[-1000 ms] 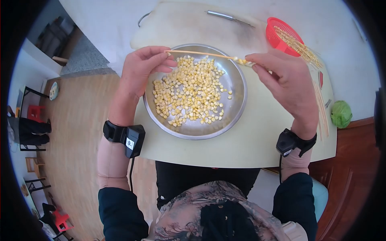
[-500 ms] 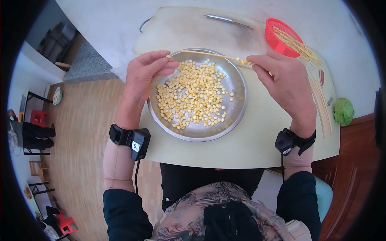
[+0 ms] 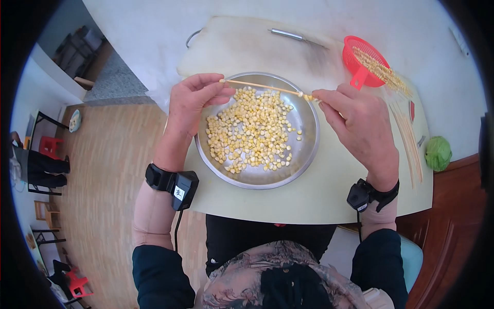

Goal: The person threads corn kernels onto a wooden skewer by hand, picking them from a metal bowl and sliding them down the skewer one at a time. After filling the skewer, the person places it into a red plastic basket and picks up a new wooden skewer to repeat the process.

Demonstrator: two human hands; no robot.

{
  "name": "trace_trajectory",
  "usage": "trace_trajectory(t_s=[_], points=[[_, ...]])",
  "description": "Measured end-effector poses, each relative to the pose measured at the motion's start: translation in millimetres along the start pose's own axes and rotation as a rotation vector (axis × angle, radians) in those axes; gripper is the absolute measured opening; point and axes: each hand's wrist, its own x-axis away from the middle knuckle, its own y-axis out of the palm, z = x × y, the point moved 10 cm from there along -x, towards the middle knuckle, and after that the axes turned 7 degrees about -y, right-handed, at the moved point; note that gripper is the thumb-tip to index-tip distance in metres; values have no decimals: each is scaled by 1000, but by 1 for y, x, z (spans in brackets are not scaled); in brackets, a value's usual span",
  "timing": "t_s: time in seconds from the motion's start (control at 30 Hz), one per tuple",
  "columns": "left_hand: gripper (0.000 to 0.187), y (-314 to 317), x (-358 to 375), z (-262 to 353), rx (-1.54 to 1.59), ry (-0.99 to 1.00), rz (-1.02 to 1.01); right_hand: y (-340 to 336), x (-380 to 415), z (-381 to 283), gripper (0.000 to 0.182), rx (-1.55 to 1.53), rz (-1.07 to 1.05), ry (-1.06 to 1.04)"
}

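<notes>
A thin wooden skewer spans the gap between my hands, above the far part of a round metal pan. My right hand pinches its right end, where a few corn kernels are threaded beside my fingertips. At the skewer's other tip, my left hand holds a single corn kernel between thumb and forefinger. Many loose yellow corn kernels lie spread in the pan below.
Behind the pan lies a pale cutting board with a metal-handled pointed tool. A red basket carries kernel-covered skewers. Bare skewers and a green cabbage are at the right. A person stands far left.
The view has shifted slightly, so the table sits a little lower in it. The kernel in my left fingers now meets the skewer's tip; earlier it was just apart from it.
</notes>
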Motion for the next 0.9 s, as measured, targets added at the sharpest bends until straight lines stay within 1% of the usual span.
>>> trace_trajectory(t_s=[0.07,0.13,0.2,0.3,0.43,0.9], points=[[25,-1,-1,0,8,7,2,-6,0,-1,16,-34,53,-14],[24,-1,0,-1,17,6,5,-7,0,-3,16,-30,57,-19],[20,-1,-1,-2,25,-22,-2,-8,1,-5,16,-29,57,-20],[20,-1,0,-2,33,-26,-4,-7,1,-7,15,-26,35,-25],[19,-1,0,-3,23,-24,5,-4,1,-9,14,-21,55,-51],[19,-2,1,-1,24,38,19,-3,1,-13,14,4,27,-50]])
